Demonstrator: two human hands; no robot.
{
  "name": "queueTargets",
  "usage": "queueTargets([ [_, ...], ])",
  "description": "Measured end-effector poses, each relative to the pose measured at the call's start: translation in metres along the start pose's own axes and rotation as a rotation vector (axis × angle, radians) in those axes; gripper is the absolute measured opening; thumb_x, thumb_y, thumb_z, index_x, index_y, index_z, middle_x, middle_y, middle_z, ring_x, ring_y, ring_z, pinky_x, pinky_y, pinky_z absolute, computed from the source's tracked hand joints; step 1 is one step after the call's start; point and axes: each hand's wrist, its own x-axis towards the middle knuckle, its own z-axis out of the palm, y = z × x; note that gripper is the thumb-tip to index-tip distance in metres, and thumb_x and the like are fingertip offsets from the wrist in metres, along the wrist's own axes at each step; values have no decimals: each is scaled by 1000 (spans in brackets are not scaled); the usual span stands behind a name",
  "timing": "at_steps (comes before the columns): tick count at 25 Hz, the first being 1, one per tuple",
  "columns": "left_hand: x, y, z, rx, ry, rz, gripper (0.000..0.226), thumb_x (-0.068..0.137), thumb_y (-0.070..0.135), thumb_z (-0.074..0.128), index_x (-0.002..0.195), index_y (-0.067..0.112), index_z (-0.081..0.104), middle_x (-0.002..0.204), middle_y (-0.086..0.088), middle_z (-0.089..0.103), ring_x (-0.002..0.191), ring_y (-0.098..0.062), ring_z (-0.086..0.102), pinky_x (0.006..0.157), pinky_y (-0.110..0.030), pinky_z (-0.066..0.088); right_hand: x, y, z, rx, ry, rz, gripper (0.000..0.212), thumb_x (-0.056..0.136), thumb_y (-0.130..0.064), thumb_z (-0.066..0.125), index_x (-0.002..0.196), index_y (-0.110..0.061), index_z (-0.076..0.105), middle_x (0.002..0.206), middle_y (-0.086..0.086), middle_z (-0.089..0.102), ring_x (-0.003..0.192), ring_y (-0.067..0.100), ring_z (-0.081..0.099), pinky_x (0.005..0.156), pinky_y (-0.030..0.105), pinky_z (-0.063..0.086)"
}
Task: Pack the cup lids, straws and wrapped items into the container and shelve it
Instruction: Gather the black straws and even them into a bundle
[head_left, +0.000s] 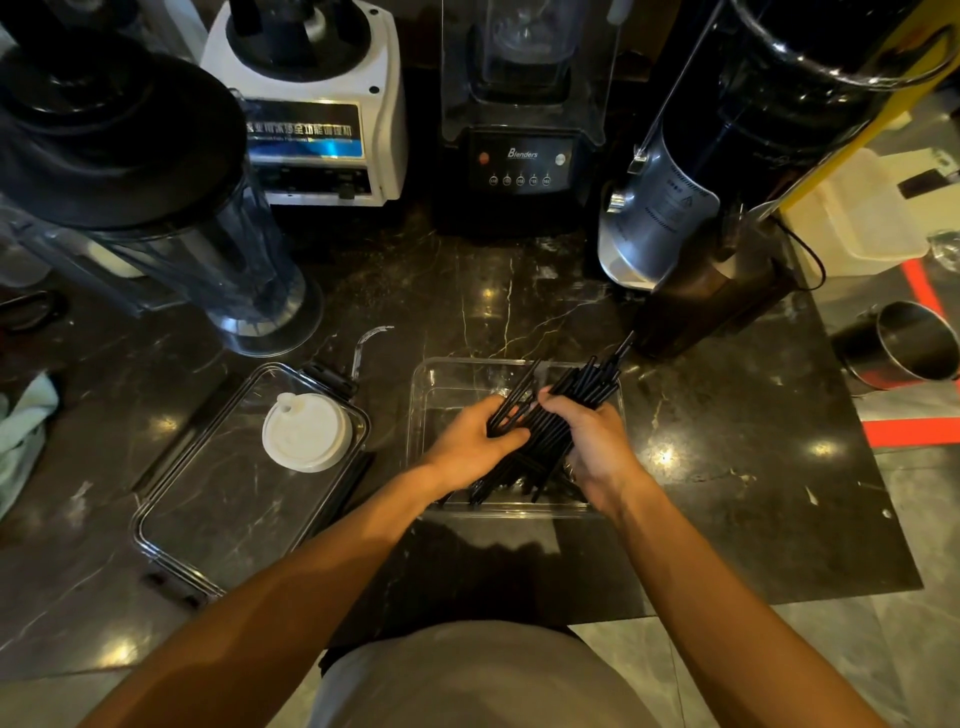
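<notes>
on the left of the dark marble countertop (519, 291) lies the container's clear lid (223, 499), flat, with a stack of white cup lids (306, 432) resting on its far right part. just right of it, near the counter's front edge, stands the clear plastic container (431, 384). over it the left hand (470, 444) curls round the near part of a bundle of black straws (558, 415), and the right hand (597, 441) grips the same bundle from the other side; the straw tips fan out past the container's far right corner. to do this well, i judge the bundle should be squared up, turned along the container's longer side and lowered flat, so no ends ride over the rim. no wrapped items are in view.
</notes>
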Motion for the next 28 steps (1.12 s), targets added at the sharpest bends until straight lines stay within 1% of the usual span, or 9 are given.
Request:
queueTargets([
  [5, -2, -2, 1, 2, -20, -14, 35, 96, 15, 68, 130, 19, 63, 119, 0, 73, 110, -13, 72, 99, -42, 58, -1, -1, 3, 36, 9, 15, 8, 95, -10, 67, 100, -14, 72, 98, 4, 79, 102, 22, 74, 81, 36, 55],
  [9, 0, 2, 2, 24, -46, -42, 52, 87, 11, 79, 134, 22, 58, 127, 2, 70, 116, -13, 69, 102, -41, 57, 5, 1, 3, 68, -16, 31, 20, 95, -11, 68, 115, -8, 70, 115, 11, 76, 114, 26, 71, 97, 42, 54],
  [11, 0, 2, 1, 28, -46, -46, 47, 88, 11, 78, 131, 22, 60, 124, 1, 70, 114, -14, 70, 99, -39, 59, 7, 0, 5, 31, 18, 7, 23, 95, -12, 69, 117, -6, 69, 113, 10, 76, 111, 24, 72, 96, 40, 54],
  [14, -3, 0, -2, 84, -26, -32, 30, 93, 16, 73, 122, 19, 64, 114, 0, 72, 99, -12, 72, 85, -30, 59, 9, -7, -1, -60, 70, -81, 8, 96, -10, 66, 104, -10, 66, 97, 8, 74, 91, 18, 73, 82, 33, 55],
  [18, -7, -1, -9, 204, -49, -37, 18, 97, 22, 69, 113, 17, 64, 103, 1, 71, 76, -4, 71, 64, -18, 54, 14, -9, -14, -105, 60, -134, 16, 99, -7, 61, 113, 0, 61, 93, 14, 71, 86, 25, 71, 86, 42, 58],
  [21, -5, 1, -12, 193, -19, -44, 19, 96, 20, 71, 113, 15, 64, 103, -6, 72, 75, -10, 72, 69, -26, 60, 16, -7, -16, -190, 37, -142, 26, 97, -8, 64, 119, 4, 59, 96, 20, 71, 90, 33, 72, 91, 46, 59],
  [23, -2, 6, -14, 93, 61, -18, 16, 96, 16, 71, 110, 15, 65, 101, -8, 73, 77, -14, 73, 73, -31, 62, 14, -9, -16, -209, -2, -125, 16, 95, -10, 67, 110, -4, 64, 97, 19, 71, 93, 35, 71, 96, 51, 57],
  [25, 1, 15, -16, -30, 128, -5, 15, 95, 12, 72, 110, 10, 67, 95, -7, 74, 74, -13, 72, 69, -25, 60, 12, -10, -14, -228, -74, -87, 9, 95, -11, 68, 104, -11, 67, 92, 11, 72, 91, 28, 72, 95, 49, 57],
  [28, 7, 25, -18, -110, 193, 23, 15, 92, 11, 76, 106, 9, 69, 83, -4, 73, 70, -12, 70, 66, -21, 59, 10, -14, -10, -329, -162, -83, 19, 95, -17, 71, 111, -7, 70, 100, 11, 76, 96, 23, 73, 93, 41, 57],
])
